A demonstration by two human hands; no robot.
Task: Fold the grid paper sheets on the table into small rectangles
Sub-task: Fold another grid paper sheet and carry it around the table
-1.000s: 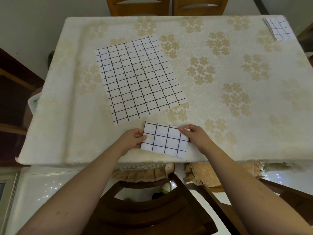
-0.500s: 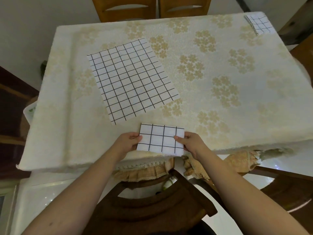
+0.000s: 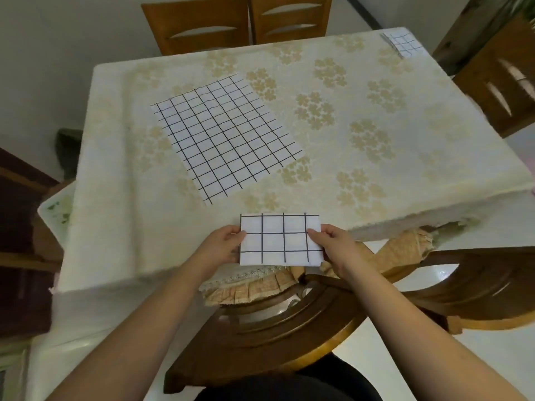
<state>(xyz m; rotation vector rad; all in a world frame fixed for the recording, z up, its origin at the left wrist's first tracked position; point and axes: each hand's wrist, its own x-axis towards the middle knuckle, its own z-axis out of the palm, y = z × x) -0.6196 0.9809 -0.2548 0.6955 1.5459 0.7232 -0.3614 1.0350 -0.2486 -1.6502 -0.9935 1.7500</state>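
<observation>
Folded grid paper point(image 3: 280, 239), lower centre: light, limp, creasable; left hand point(image 3: 223, 243) and right hand point(image 3: 333, 244) pinch its short edges, the sensible hold.

Bare tablecloth point(image 3: 390, 175) right of flat sheet point(image 3: 225, 137)

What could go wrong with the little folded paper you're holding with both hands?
1. The folded grid paper is pinched only at its side edges by the left hand and right hand, over the table edge; a loose pinch might drop it.
2. Let go, its folds may spring open.
3. The unfolded grid sheet lies close by; a careless reach could crumple it.
</observation>
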